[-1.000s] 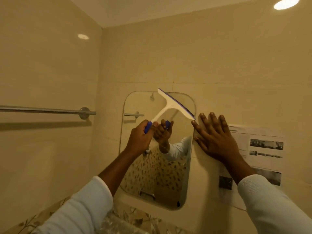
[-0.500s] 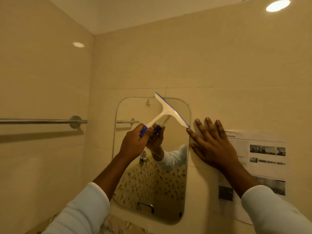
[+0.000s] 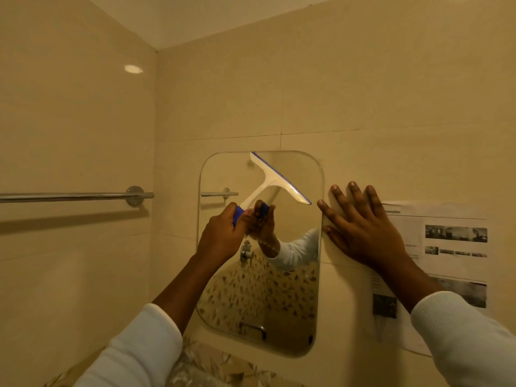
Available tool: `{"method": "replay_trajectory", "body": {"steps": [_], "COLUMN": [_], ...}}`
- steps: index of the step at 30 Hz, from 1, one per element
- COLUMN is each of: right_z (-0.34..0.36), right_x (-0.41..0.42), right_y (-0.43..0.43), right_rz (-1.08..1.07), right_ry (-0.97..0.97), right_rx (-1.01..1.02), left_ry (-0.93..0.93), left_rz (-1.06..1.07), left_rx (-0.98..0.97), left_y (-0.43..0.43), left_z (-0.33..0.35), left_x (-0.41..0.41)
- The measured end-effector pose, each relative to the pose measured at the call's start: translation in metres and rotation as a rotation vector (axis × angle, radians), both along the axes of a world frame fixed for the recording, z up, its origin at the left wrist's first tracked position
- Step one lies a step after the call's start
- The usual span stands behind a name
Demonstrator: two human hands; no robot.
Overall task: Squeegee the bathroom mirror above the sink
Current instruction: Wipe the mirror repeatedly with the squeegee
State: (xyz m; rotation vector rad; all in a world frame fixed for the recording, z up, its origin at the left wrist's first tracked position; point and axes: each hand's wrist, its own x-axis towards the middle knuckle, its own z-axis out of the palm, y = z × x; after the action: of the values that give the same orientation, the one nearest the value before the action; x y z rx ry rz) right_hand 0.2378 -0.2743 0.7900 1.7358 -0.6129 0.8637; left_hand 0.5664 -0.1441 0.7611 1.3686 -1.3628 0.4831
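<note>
Nearest the camera, a white ribbed left sleeve (image 3: 134, 350) and a white ribbed right sleeve (image 3: 460, 339) rise from the bottom corners, both forearms bare and reaching up and forward.

The left hand (image 3: 220, 238) grips the blue grip of a white plastic squeegee (image 3: 275, 181), fingers curled round it and thumb on top, wrist cocked upward in front of the mirror's left half. The right hand (image 3: 363, 236) lies flat on the beige tiled wall (image 3: 363, 93) just beside the mirror's right edge, its 4 fingers straight and spread.

On the frameless rounded-corner mirror (image 3: 296, 303), the squeegee's blue-edged blade runs diagonally: the upper tip meets the top edge near the middle, and the lower tip stops just short of the right edge, near the right index fingertip. Open glass stretches below the blade down to the bottom edge.

A printed paper sheet (image 3: 452, 247) is stuck to the wall partly under the right wrist. On the left wall, a chrome towel bar (image 3: 69, 196) sits well apart from the mirror's left edge.
</note>
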Motion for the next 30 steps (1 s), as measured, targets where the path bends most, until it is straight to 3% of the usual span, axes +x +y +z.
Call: {"method": "replay_trajectory", "body": {"steps": [12,30], "right_z": [0.0,-0.001], "right_x": [0.001,0.001], "right_y": [-0.001,-0.002], "right_rz": [0.003,0.013], "right_ry": [-0.003,-0.008], "right_rx": [0.005,-0.01], "left_ry": [0.003,0.057], "left_rz": [0.022,0.128], "left_rx": [0.042,0.239], "left_y": [0.01,0.054], "left_z": [-0.04,-0.163], "left_x": [0.024,0.091]}}
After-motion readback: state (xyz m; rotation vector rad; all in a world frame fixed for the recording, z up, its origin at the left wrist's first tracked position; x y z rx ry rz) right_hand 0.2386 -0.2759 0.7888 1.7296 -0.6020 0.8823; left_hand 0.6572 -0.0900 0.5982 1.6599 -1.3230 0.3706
